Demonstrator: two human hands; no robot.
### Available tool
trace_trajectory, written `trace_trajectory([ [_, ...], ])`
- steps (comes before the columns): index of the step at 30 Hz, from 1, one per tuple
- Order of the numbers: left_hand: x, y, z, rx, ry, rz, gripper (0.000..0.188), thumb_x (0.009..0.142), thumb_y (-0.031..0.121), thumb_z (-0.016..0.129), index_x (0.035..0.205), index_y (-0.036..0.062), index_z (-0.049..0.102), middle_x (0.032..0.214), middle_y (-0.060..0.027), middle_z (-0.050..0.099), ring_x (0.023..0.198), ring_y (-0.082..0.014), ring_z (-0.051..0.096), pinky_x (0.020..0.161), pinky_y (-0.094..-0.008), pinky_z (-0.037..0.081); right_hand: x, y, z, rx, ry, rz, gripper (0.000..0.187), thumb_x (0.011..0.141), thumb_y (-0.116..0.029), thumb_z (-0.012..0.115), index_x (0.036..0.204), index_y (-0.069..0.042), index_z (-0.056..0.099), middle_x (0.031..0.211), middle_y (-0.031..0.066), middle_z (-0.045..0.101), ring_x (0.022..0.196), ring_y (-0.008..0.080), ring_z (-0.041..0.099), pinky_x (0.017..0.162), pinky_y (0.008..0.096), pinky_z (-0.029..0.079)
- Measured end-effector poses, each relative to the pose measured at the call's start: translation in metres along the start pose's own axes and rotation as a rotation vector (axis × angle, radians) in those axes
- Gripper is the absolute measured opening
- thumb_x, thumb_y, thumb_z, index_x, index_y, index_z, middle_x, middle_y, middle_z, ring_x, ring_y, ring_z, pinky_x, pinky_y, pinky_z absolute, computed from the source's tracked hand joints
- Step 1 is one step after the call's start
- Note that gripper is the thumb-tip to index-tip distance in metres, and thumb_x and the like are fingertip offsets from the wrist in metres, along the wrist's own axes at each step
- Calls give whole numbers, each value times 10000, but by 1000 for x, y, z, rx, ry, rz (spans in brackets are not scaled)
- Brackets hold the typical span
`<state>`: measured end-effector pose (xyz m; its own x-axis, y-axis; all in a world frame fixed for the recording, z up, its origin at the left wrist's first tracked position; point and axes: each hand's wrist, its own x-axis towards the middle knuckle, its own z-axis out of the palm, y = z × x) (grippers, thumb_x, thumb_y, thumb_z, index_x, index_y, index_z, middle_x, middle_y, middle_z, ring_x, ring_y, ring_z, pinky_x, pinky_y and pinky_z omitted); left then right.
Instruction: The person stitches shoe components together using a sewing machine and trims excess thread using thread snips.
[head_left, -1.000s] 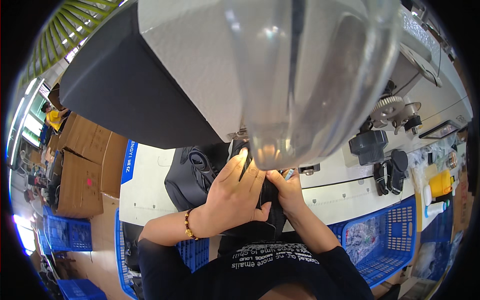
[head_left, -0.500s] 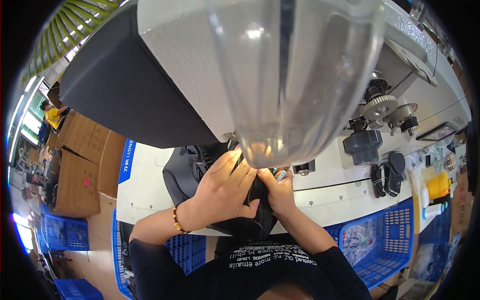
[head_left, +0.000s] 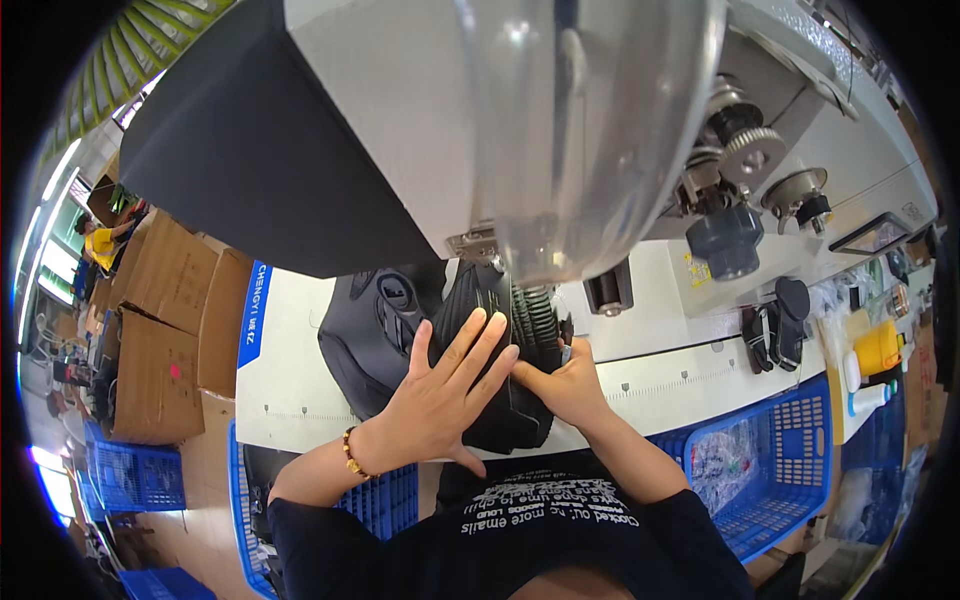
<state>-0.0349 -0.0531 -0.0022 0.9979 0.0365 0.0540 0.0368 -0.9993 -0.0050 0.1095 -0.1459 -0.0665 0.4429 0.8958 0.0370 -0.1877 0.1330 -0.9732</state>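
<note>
A black moulded bag [head_left: 370,340] with a ribbed side lies on the white bed of a sewing machine [head_left: 380,150], below its clear guard. My left hand [head_left: 440,395] rests flat on the bag, its fingers spread and the thumb pointing back toward me. On the bag's right edge my right hand [head_left: 568,385] is closed, thumb against the black material. A small pale blue piece [head_left: 566,354] shows at its fingers; what it belongs to is hidden. The guard and the machine head cover the spot where the needle would be.
A blue basket [head_left: 805,440] with plastic-wrapped items stands at the right, beside a black presser-like part [head_left: 790,320] on the bed. Cardboard boxes [head_left: 150,370] and blue crates [head_left: 140,475] fill the left. Further off is a person in yellow [head_left: 100,245].
My left hand has slid back toward me from the machine head and its fingers have spread. More of the bag's ribbed side now shows. My right hand has shifted slightly, still closed at the bag's edge.
</note>
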Motion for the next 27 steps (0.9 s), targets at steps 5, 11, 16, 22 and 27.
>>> trace_trajectory([
  [5,2,-1,23,99,85,-41,1141,319,510,749,1269,52,316,1338,-174,264,1265,-320,217,896,-643,181,-10,17,9,128,56,-103,121,757,-19,609,871,6,577,774,26,607,703,56,549,604,203,448],
  [11,6,2,25,95,116,-41,1107,331,501,753,1253,52,336,1328,-166,281,1262,-300,227,898,-642,175,-3,20,0,15,-57,-177,70,773,4,580,840,-7,565,726,-6,575,665,24,493,552,198,403],
  [16,6,1,21,93,130,-47,1092,326,501,752,1236,47,353,1306,-153,308,1246,-284,253,905,-642,158,-5,18,4,145,-124,-149,94,777,13,569,868,-11,561,749,-5,584,677,25,507,564,190,419],
  [22,7,2,10,79,135,-21,1078,346,511,728,1226,17,349,1282,-155,336,1230,-271,290,894,-662,112,-11,17,14,424,-59,-18,162,764,24,579,919,-12,547,788,19,599,709,60,554,608,205,462],
  [27,8,6,8,101,116,-34,1057,384,522,702,1224,-9,343,1277,-162,343,1223,-264,307,888,-679,71,-13,18,10,422,-94,-26,305,748,39,585,1036,-20,503,904,53,591,797,105,575,712,241,488],
])
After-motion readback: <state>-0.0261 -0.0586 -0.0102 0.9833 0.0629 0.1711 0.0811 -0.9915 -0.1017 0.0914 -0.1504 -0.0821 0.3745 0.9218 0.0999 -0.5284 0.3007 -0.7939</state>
